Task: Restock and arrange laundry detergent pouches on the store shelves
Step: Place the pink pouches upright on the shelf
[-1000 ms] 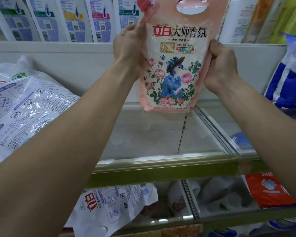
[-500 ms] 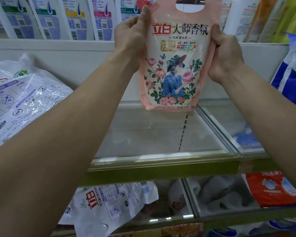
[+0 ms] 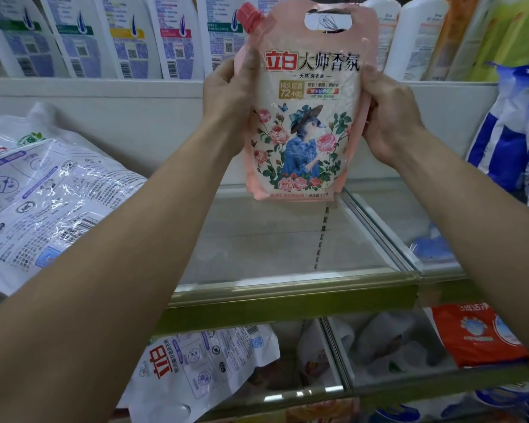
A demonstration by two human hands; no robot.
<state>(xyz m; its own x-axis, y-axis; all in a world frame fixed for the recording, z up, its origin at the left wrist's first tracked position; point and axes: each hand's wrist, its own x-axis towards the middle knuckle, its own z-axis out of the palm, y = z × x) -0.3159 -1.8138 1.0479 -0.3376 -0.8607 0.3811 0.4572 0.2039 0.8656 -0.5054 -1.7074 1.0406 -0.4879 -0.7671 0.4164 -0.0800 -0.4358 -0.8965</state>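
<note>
**Currently pink pouch [image 3: 306, 126] over shelf [image 3: 287, 288], not placed**

White bag [image 3: 43, 193] slumps on shelf's left end. Left hand [image 3: 226, 96] curls round pink pouch's left edge, right hand [image 3: 388, 117] round its right. Pouch upright above shelf, seemingly clear of it. Risk: soft base, may topple once released.

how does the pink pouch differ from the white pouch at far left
The pink pouch is upright, gripped by the left hand and right hand; the white pouch lies tilted, unheld. The pink pouch shows a floral front, the white pouch a barcode side. Both are glossy.
</note>
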